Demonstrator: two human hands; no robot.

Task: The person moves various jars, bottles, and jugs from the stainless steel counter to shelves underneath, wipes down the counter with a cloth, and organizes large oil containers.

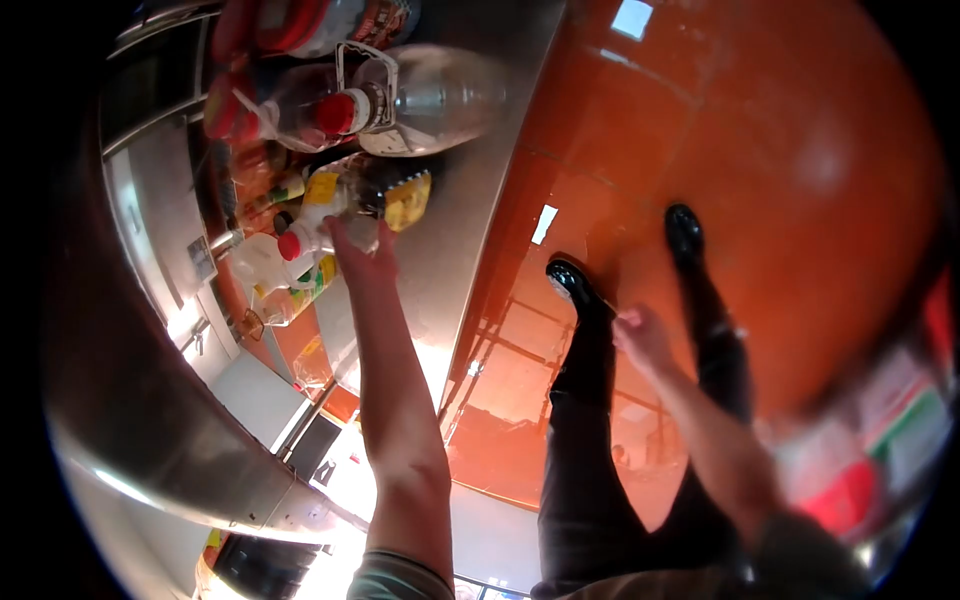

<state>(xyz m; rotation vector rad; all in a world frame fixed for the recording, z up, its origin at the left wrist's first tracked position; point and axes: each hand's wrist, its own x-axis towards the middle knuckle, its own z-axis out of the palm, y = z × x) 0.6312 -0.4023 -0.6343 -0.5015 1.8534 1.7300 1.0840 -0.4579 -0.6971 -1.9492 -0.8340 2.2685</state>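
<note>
My left hand (366,262) reaches onto a metal shelf crowded with bottles. Its thumb and fingers are around a clear plastic bottle (352,234); a red cap lies just to the left. Beside the fingertips is a bottle with a yellow label (408,200) and dark contents. A translucent white jug (255,262) lies left of the hand. Farther up the shelf rests a large clear bottle (450,100) with a red cap and a carrying handle. My right hand (645,338) hangs low over the floor beside my legs, fingers curled, with nothing visible in it.
The metal shelf edge (500,205) runs alongside a shiny orange tiled floor (800,250). My black shoes (685,232) stand on the tiles. A curved metal surface (120,370) is close at left. Blurred colourful packages (850,460) are at lower right.
</note>
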